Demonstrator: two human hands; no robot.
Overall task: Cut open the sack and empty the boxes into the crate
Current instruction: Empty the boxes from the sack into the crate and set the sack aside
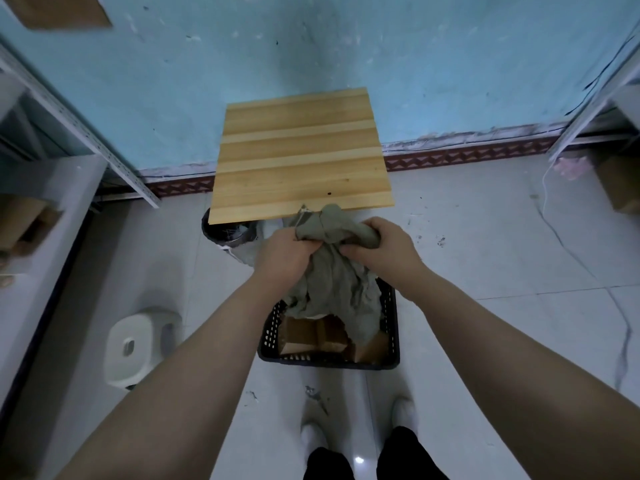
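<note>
The left hand [282, 252] and the right hand [384, 249] are each fisted tight round the bunched end of the grey-green cloth sack [332, 282], holding it above the black plastic crate [329, 363] on the floor. The sack's hanging folds hide the crate's far half. Brown cardboard boxes [304, 336] lie inside, partly covered. The wooden table [301, 150] stands just beyond.

Holding sack [332, 282] above crate [329, 362].
Gripping bunched top with left hand [282, 252] and right hand [377, 245], over cardboard boxes [311, 336] in the crate, before wooden table [298, 150].
</note>
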